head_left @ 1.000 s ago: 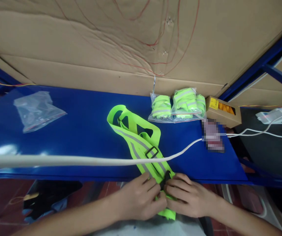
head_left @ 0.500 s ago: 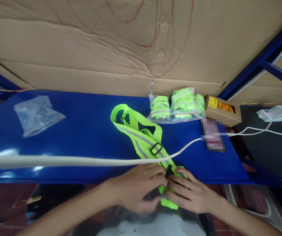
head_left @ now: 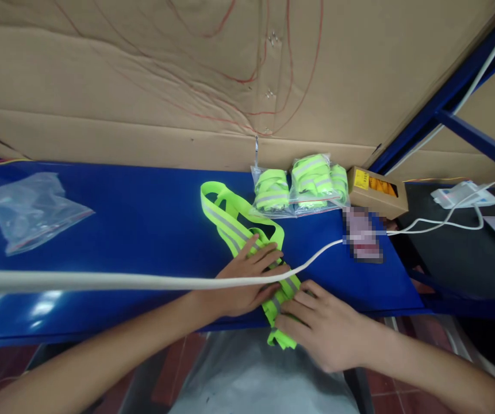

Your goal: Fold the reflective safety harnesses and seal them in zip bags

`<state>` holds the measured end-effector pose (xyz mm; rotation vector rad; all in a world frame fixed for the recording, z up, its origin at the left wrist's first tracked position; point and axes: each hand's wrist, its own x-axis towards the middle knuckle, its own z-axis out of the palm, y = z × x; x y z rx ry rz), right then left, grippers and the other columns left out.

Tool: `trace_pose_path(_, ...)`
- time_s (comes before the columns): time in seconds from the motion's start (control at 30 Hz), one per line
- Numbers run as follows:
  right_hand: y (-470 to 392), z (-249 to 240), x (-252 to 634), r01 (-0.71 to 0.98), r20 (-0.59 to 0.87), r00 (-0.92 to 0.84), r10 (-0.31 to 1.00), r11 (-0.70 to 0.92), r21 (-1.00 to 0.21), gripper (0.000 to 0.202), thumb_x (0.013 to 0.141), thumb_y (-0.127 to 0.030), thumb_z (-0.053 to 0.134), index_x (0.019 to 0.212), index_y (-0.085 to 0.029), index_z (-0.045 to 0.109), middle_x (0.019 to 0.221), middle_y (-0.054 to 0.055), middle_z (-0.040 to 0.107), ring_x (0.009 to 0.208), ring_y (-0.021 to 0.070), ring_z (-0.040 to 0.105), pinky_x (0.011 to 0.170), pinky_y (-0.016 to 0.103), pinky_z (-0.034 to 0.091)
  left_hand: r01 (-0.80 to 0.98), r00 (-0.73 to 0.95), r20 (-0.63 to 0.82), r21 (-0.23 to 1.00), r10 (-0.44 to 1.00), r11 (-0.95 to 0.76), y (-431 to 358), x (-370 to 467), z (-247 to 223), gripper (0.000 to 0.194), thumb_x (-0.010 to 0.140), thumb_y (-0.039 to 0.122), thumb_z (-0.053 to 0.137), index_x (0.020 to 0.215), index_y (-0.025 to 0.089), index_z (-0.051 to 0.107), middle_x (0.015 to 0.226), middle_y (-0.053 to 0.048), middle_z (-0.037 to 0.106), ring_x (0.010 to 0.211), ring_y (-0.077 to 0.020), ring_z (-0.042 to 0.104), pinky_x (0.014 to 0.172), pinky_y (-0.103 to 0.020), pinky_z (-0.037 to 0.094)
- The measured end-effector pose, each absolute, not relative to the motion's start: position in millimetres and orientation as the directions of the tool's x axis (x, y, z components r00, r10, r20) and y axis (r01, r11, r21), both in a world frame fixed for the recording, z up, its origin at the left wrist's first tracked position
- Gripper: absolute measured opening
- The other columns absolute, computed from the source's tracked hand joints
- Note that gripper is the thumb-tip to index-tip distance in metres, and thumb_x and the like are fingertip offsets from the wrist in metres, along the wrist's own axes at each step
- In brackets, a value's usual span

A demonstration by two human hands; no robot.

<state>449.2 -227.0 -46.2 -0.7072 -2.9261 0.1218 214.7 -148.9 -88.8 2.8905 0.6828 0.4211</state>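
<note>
Now the neon-green strap (head_left: 225, 220) is covered about midway by the left hand (head_left: 247, 269), palm down and fingers partly spread; whether it is pinched there cannot be told. The near stretch is gripped by the curled fingers of the right hand (head_left: 322, 330), beside the front table edge. Compared with half a second ago, the left hand has been shifted farther up the strap, away from the edge; the right has been kept by the near end, and everything is seen farther left as the view has turned. The strap is laid diagonally on the blue table (head_left: 144, 230), long axis from far left to near right, rounded loop pointed away, crumpled end hung past the front edge over the grey clothing (head_left: 256, 374). Both hands and strap are crossed in view, at left-hand height, by a white cable (head_left: 100, 280). Behind the loop's right side, room is limited by two bagged straps (head_left: 314, 175) and a cardboard box (head_left: 374, 202); nearer, a pixelated item (head_left: 363, 236) is set by the slanted right edge. More room is left on the other side: a wide blue stretch, bounded far left by a flat plastic bag (head_left: 40, 213).
</note>
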Motion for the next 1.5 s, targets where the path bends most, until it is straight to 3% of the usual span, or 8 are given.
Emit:
trace_pose_path(0.27,-182,-48,416,0.553,0.029,-0.822,0.568,0.810,-0.193,0.016,0.077,-0.033,0.053,0.081,-0.019,0.060,0.073,0.005,0.063,0.065,0.0187,0.053,0.064,0.032,0.035,0.351,0.919,0.180,0.035,0.351,-0.936,-114,217,-79,0.048,0.099,0.032,0.051,0.143,0.012,0.051,0.126,-0.018,0.064,0.114,-0.0332,0.061,0.100,-0.052,0.042)
trace_pose_path(0.43,-177,-61,413,0.552,0.082,-0.819,0.568,0.819,-0.155,0.027,0.093,-0.042,0.052,0.098,-0.017,0.062,0.088,0.007,0.068,0.079,0.0215,0.061,0.071,0.034,0.040,0.276,0.940,0.220,-0.046,0.260,-0.960,-102,215,-79,0.048,0.097,0.033,0.051,0.141,0.013,0.054,0.160,-0.016,0.039,0.147,-0.0338,0.037,0.123,-0.056,0.019)
trace_pose_path(0.63,-179,-80,423,0.501,0.293,-0.807,0.514,0.857,-0.123,0.029,0.103,-0.046,0.053,0.112,-0.022,0.066,0.110,0.006,0.070,0.109,0.0238,0.057,0.097,0.040,0.038,0.339,0.907,0.234,0.088,0.351,-0.937,-98,201,-79,0.039,0.104,0.032,0.041,0.136,0.018,0.059,0.139,-0.013,0.062,0.142,-0.0291,0.046,0.126,-0.060,-0.002)
trace_pose_path(0.73,-182,-84,429,0.495,0.306,-0.810,0.500,0.863,-0.100,0.029,0.102,-0.042,0.056,0.122,-0.023,0.066,0.119,0.003,0.070,0.116,0.0220,0.054,0.107,0.039,0.033,0.388,0.887,0.227,0.104,0.402,-0.916,-97,199,-80,0.037,0.105,0.032,0.040,0.133,0.021,0.061,0.135,-0.012,0.065,0.139,-0.0282,0.050,0.125,-0.061,-0.004)
trace_pose_path(0.9,-191,-78,437,0.455,0.262,-0.840,0.475,0.880,-0.137,0.077,0.095,-0.070,0.050,0.143,-0.011,0.054,0.125,0.012,0.070,0.124,0.0252,0.054,0.120,0.044,0.026,0.410,0.865,0.271,0.105,0.423,-0.906,-94,196,-82,0.038,0.104,0.041,0.044,0.135,0.025,0.061,0.142,-0.011,0.060,0.143,-0.0301,0.045,0.125,-0.062,-0.002)
trace_pose_path(1.03,-192,-79,441,0.460,0.263,-0.842,0.471,0.882,-0.107,0.064,0.097,-0.063,0.053,0.138,-0.013,0.059,0.124,0.010,0.071,0.124,0.0230,0.057,0.122,0.043,0.024,0.508,0.814,0.286,0.068,0.505,-0.859,-83,189,-80,0.039,0.106,0.037,0.040,0.134,0.022,0.062,0.131,-0.013,0.064,0.130,-0.0291,0.056,0.123,-0.062,0.014)
trace_pose_path(1.23,-183,-79,434,0.413,0.363,-0.845,0.391,0.910,-0.019,0.057,0.096,-0.067,0.051,0.120,-0.018,0.068,0.113,0.008,0.075,0.112,0.0227,0.065,0.105,0.039,0.044,0.506,0.819,0.303,0.019,0.488,-0.862,-73,186,-85,0.035,0.105,0.036,0.041,0.129,0.021,0.063,0.137,-0.015,0.058,0.131,-0.0316,0.052,0.115,-0.057,0.030)
trace_pose_path(1.5,-155,-44,406,0.501,0.211,-0.802,0.558,0.822,-0.270,0.036,0.101,-0.052,0.054,0.101,-0.018,0.067,0.088,0.003,0.075,0.079,0.0176,0.070,0.063,0.027,0.044,0.438,0.840,0.262,0.189,0.475,-0.879,-91,199,-79,0.034,0.104,0.038,0.045,0.129,0.025,0.063,0.135,-0.016,0.056,0.129,-0.0320,0.049,0.113,-0.054,0.034)
